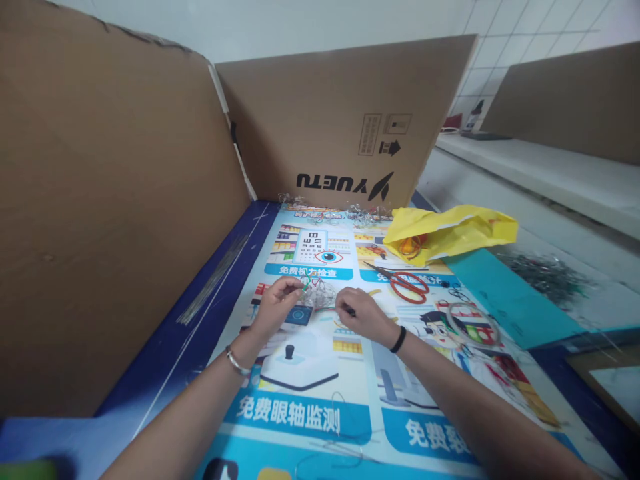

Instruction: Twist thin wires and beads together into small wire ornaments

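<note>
Nearest the camera: both bare forearms, in from the bottom edge. Silver bracelet [236,362] on the left wrist, black band [399,340] on the right. Work is a wire tangle [323,293], thin and silvery with green and red bits, sitting between the hands over the printed sheet [350,373].

Left hand [277,308]: thumb and index pinch the tangle at its green bit, other fingers curled. Right hand [364,315]: just right of the tangle, fingers curled in and pressed together on a thin strand [326,309]; fingertips too blurred for more detail.

Around it: red-handled scissors [409,287] beyond the right hand, blades partly apart. Yellow bag [465,233] past those, mouth open, something orange inside. Pale ring-shaped coil [475,323] right of the scissors. Straight wires [213,280] bunched along the sheet's left side. More wire bits [367,215] at the foot of the rear cardboard panel [325,120], its YUETU print upside down. Silvery heap [545,277] far right.
</note>
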`<state>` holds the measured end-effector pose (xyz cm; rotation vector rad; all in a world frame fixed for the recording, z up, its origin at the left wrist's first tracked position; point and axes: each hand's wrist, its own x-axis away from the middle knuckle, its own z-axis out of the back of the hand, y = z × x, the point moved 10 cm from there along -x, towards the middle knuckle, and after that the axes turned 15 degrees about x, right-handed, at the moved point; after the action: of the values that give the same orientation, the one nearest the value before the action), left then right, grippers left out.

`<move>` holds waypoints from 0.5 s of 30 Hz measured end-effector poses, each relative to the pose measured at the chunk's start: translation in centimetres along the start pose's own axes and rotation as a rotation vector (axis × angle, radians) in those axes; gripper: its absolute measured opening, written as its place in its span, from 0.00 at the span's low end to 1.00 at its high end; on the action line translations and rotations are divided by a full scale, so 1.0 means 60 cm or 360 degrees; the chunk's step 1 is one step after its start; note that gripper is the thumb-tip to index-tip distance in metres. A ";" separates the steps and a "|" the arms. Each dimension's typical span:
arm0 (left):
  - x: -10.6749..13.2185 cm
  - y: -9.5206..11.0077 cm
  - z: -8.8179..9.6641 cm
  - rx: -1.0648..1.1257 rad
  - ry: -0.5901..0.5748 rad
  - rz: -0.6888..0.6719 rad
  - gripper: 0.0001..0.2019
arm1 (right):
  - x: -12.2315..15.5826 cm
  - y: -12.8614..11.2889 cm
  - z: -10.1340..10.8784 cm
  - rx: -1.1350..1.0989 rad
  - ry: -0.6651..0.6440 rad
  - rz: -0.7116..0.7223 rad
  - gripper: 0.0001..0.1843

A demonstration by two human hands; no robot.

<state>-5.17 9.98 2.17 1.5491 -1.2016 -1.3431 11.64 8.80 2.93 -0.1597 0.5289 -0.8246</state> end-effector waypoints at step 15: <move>0.000 -0.002 0.000 0.0045 0.0045 -0.0025 0.07 | 0.010 0.028 -0.036 -0.0461 -0.0350 -0.0362 0.08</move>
<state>-5.16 10.01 2.08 1.5953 -1.1978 -1.3153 11.99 9.61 0.28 -0.5788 0.4246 -0.9351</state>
